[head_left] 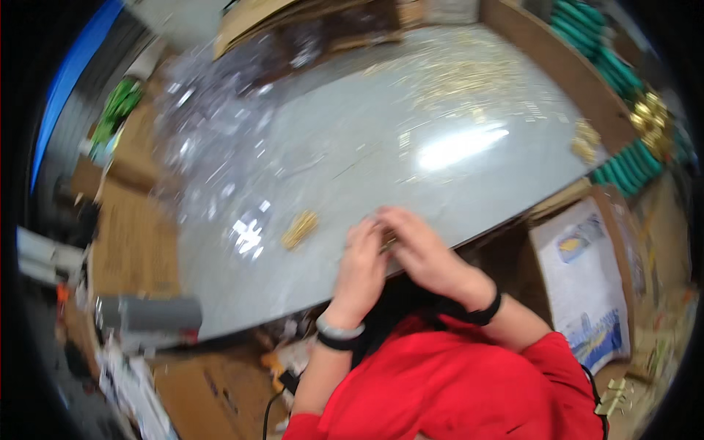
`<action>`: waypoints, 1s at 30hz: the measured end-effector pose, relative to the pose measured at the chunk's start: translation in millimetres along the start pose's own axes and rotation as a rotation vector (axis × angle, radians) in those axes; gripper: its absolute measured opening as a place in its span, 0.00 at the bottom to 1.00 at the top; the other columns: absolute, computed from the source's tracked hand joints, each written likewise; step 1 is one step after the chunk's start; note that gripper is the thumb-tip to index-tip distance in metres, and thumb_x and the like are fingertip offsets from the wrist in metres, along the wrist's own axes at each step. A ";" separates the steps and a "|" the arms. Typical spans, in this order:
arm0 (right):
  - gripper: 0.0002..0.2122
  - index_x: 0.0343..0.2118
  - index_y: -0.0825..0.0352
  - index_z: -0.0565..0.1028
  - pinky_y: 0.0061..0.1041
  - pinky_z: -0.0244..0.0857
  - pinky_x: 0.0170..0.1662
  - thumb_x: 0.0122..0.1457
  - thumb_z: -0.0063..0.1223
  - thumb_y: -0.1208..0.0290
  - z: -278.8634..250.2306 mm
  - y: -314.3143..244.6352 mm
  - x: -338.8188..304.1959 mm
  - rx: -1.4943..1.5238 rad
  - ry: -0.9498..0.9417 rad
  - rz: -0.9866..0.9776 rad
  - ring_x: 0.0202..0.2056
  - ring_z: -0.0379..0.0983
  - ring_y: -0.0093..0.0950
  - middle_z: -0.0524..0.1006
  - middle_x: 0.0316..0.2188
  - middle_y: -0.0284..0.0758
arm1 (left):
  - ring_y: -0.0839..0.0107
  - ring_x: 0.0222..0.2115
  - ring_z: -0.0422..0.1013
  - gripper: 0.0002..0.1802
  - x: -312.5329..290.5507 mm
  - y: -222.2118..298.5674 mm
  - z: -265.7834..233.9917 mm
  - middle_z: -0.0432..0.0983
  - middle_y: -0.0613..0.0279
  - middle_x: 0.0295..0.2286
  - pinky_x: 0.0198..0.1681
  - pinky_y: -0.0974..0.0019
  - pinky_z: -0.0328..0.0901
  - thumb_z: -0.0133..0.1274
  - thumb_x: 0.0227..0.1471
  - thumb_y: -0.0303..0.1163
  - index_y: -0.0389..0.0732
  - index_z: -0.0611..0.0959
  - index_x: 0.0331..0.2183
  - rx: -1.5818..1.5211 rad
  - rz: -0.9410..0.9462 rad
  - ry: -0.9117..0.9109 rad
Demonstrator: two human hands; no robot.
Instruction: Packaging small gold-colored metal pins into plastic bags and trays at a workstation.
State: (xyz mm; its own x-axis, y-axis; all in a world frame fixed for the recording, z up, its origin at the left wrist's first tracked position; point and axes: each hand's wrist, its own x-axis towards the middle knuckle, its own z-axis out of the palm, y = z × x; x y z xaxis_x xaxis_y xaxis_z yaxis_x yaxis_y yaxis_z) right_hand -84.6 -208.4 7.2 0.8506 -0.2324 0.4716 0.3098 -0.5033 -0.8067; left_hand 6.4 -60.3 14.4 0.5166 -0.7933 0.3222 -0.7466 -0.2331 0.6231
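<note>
My left hand (362, 257) and my right hand (418, 246) come together at the near edge of the grey table (323, 161), fingers curled toward each other. Between them shows a bit of something small and dark golden, mostly hidden by the fingers and blurred. To the left of my left hand lies a small bundle of thin gold-coloured pieces (299, 229). Farther off, many loose thin gold pieces (469, 81) are spread over the tabletop.
A heap of clear plastic packets (220, 125) covers the table's left side, beside cardboard boxes (136, 238). A grey cylinder (149, 313) sits at the near left corner. A cardboard strip (565, 59) borders the far right, with green coils (629, 167) beyond. Another gold bundle (584, 141) lies there.
</note>
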 end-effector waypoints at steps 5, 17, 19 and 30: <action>0.29 0.59 0.75 0.64 0.45 0.57 0.65 0.51 0.52 0.79 13.3 22.2 8.1 -0.055 0.030 -0.058 0.60 0.61 0.56 0.66 0.57 0.57 | 0.38 0.56 0.63 0.24 -7.1 -1.9 -8.6 0.67 0.36 0.54 0.60 0.47 0.59 0.50 0.56 0.22 0.27 0.71 0.55 0.017 -0.022 -0.033; 0.31 0.67 0.74 0.53 0.44 0.46 0.70 0.69 0.45 0.58 24.2 10.3 9.7 -0.096 -0.050 0.047 0.69 0.48 0.51 0.55 0.67 0.55 | 0.43 0.57 0.64 0.32 -14.7 -17.6 1.5 0.70 0.41 0.54 0.62 0.46 0.56 0.48 0.66 0.48 0.32 0.70 0.59 -0.075 0.019 0.022; 0.31 0.67 0.74 0.53 0.43 0.47 0.70 0.69 0.44 0.59 19.1 13.8 12.9 -0.157 -0.083 0.071 0.68 0.49 0.51 0.54 0.67 0.56 | 0.43 0.55 0.66 0.30 -15.1 -17.1 -4.6 0.69 0.39 0.54 0.60 0.48 0.60 0.47 0.67 0.44 0.30 0.70 0.59 0.207 0.110 0.013; 0.23 0.57 0.75 0.65 0.41 0.56 0.64 0.65 0.50 0.65 10.5 1.0 23.8 -0.258 -0.295 -0.103 0.60 0.62 0.48 0.68 0.56 0.50 | 0.40 0.64 0.55 0.37 -25.8 -23.1 -1.9 0.59 0.39 0.63 0.67 0.48 0.51 0.49 0.65 0.42 0.33 0.59 0.66 0.064 -0.015 0.069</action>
State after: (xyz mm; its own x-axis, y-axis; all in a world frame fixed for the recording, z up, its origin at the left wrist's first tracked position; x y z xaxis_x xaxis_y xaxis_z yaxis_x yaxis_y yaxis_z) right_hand -59.7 -205.7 13.9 0.9179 0.0603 0.3923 0.3149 -0.7122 -0.6274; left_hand 11.1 -33.4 -6.9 0.5539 -0.7494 0.3629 -0.7626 -0.2816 0.5823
